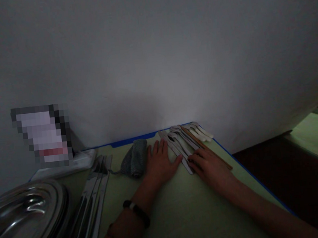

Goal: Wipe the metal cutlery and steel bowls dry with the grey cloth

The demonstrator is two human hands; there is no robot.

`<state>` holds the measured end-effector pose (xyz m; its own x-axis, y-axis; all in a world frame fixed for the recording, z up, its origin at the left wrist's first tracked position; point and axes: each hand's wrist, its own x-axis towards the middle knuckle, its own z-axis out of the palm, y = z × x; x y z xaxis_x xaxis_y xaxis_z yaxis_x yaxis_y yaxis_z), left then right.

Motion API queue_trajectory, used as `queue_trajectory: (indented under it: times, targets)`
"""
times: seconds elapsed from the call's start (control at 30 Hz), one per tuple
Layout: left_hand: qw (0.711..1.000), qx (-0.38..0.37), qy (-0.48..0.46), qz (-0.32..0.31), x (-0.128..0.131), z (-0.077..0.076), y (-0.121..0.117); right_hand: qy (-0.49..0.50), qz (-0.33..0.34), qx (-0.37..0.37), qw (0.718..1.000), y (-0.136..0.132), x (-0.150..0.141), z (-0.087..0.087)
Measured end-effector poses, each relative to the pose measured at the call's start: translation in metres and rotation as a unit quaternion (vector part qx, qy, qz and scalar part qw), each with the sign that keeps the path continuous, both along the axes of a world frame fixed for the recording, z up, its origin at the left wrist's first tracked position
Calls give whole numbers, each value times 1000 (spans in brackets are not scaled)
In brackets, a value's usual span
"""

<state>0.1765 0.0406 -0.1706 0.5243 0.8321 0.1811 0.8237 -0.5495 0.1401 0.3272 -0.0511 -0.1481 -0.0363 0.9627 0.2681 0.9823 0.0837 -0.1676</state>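
My left hand (160,160) lies with fingers spread on the table, between a rolled grey cloth (139,158) and a table knife (180,156). Its thumb reaches the knife's side, and its fingers are near the cloth. To the right, my right hand (211,166) has its fingers curled down on the handle end of a metal spoon (175,137); its fingertips are partly hidden. Beyond that hand, a row of cutlery fans toward the wall: several metal pieces (188,138), wooden chopsticks (220,160) and white-handled pieces (204,131).
Stacked oval metal trays (46,201) stand at the left front. Long metal utensils (92,201) lie beside them. A blurred-out upright device (43,135) rests on a white tray (86,160). A grey wall (152,59) rises behind the blue-edged table (180,215).
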Motion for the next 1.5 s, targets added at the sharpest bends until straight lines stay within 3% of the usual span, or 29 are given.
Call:
queue_trajectory:
  times: [0.23,0.63,1.33,1.5]
  targets:
    - [1000,-4,-15,-5,1,1,3,-17,-54,-100,993,-14,-3,12]
    - [1000,4,-9,1,2,3,1,-110,-65,-155,980,-15,-19,22]
    - [999,-24,-15,-35,5,5,9,-103,-55,-118,986,-18,-18,18]
    - [999,-20,-11,-45,6,1,11,-82,-84,-103,988,-19,-15,18]
